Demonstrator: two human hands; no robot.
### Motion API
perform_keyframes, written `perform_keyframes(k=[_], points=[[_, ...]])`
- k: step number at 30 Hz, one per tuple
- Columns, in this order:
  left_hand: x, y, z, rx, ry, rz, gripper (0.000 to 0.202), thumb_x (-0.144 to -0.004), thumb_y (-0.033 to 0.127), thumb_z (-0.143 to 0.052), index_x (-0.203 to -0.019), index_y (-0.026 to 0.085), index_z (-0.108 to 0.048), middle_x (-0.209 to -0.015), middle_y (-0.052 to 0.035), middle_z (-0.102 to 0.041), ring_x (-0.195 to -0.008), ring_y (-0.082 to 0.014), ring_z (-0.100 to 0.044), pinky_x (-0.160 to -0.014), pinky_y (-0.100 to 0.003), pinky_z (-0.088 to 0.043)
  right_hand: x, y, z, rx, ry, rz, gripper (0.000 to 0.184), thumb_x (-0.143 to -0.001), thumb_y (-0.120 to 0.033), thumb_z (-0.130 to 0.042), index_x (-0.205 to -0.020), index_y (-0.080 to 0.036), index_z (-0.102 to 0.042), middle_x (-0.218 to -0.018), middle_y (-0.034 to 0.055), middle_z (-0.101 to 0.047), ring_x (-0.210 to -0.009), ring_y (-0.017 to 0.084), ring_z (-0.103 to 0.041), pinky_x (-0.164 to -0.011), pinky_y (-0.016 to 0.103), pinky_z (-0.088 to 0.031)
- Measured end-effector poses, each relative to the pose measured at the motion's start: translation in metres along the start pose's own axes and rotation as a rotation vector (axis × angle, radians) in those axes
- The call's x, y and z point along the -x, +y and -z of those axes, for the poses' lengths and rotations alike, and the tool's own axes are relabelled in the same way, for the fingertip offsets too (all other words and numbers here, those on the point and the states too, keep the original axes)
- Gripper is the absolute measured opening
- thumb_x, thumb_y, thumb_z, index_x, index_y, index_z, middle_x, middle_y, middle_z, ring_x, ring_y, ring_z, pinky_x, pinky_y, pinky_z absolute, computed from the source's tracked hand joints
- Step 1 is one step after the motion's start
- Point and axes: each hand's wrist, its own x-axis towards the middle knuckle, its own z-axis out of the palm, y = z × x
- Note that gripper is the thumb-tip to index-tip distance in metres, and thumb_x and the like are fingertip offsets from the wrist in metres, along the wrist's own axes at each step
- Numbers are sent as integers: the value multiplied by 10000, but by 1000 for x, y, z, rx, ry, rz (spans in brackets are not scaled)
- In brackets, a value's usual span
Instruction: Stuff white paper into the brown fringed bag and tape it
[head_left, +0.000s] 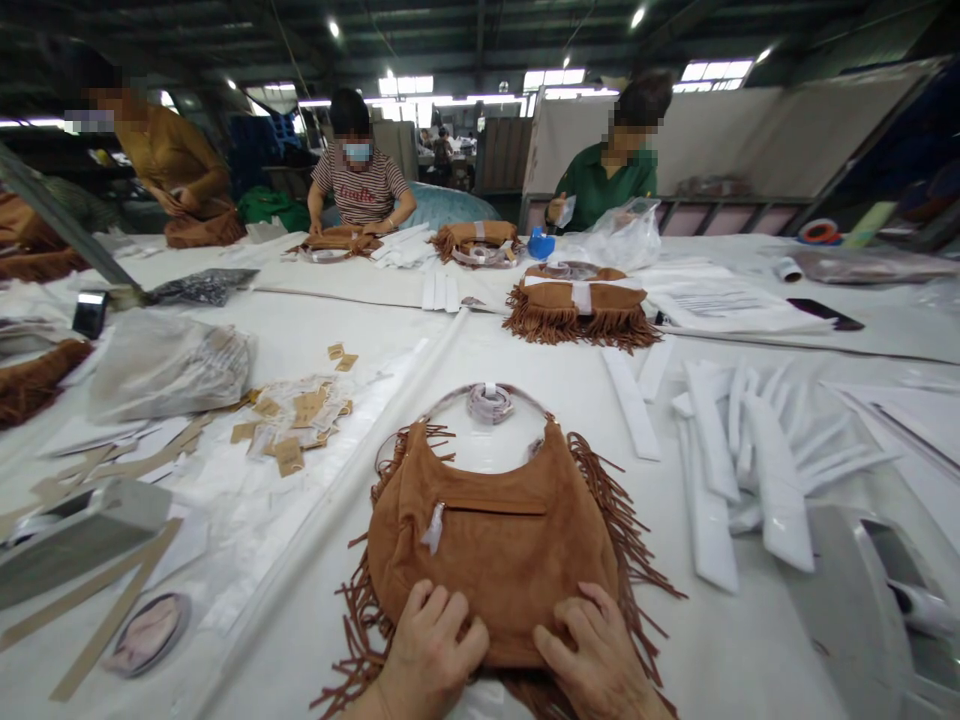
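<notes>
Left hand [436, 642] and right hand [592, 650] grasped a fringed brown bag [506, 560] by its near edge | paper tags [310, 407] lay left, white strips [776, 480] right | a taped bag [551, 297] sat far.

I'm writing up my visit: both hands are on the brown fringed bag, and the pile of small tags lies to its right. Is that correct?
Not quite: in the head view, the pile of small tags lies to the left of the brown fringed bag, not its right. The left hand and right hand are indeed on the bag.
</notes>
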Motion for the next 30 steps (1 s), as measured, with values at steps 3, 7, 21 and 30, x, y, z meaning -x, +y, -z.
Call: perform_keyframes(k=[3, 7, 21, 30], points=[[2, -6, -1, -3, -23, -44, 170, -914, 180, -413, -813, 202, -549, -725, -21, -475, -684, -187, -384, -693, -357, -280, 3, 3, 0, -28, -46, 29, 333, -957, -127, -298, -897, -207, -615, -775, 10, -524, -773, 151, -463, -999, 438, -296], [8, -13, 1, 3, -49, -85, 151, -911, 168, -429, -805, 193, -535, -710, -16, -462, -664, -181, -367, -645, -348, -245, 10, 9, 4, -56, -89, 91, 304, -956, -104, -306, -926, -162, -603, -797, 32, -554, -779, 161, -469, -910, 370, -372], [15, -61, 14, 177, -537, 143, 118, -762, 169, -614, -760, 216, -506, -781, 8, -590, -757, -183, -516, -666, -313, -338, 10, 25, 5, -79, -182, 5, 154, -963, -225, -418, -858, -193, -527, -739, 19, -568, -690, 167, -515, -657, 289, -420], [0, -72, 19, 252, -682, 261, 270, -825, 466, -636, -818, 211, -548, -873, -24, -653, -847, -223, -582, -726, -314, -398, 0, 41, -7, -86, -287, -117, 238, -964, -404, -443, -857, -198, -495, -735, 11, -587, -673, 161, -565, -602, 274, -400]])
